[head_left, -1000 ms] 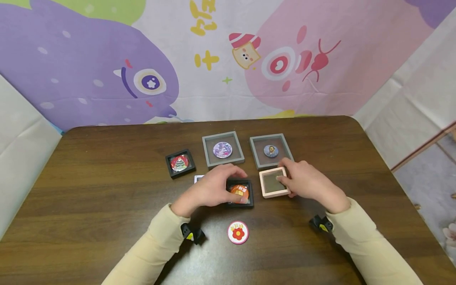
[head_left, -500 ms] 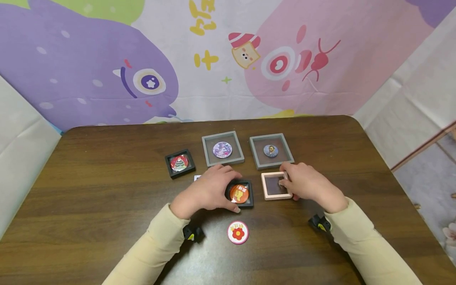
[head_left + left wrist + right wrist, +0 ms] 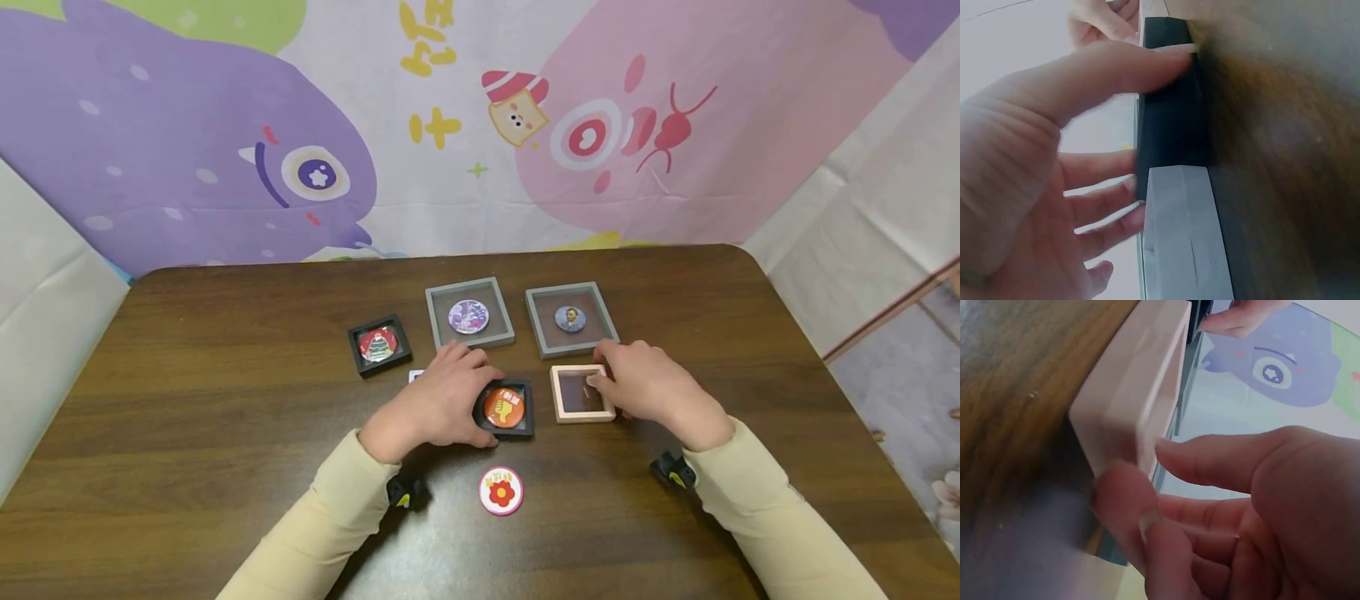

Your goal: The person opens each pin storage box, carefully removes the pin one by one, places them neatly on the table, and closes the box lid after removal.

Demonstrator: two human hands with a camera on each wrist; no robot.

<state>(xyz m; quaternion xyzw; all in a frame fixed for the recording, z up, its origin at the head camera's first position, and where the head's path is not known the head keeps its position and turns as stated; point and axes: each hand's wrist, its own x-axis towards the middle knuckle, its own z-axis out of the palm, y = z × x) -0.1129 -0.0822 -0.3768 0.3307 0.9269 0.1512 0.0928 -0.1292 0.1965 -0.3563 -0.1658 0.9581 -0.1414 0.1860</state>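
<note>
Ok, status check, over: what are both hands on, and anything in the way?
Left hand grips black frame with orange badge. Right hand pinches pink frame, no badge visible inside. Close by: grey frame behind pink one, loose flower badge.

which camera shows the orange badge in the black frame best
The head view: it looks down on the orange badge, showing its round face inside the black frame. Neither wrist view shows the badge; the left one catches just the frame's dark side.

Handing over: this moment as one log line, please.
left hand: grips black square frame, orange round badge inside; right hand: pinches pink square frame; brown wood-grain table: white round flower badge
</note>
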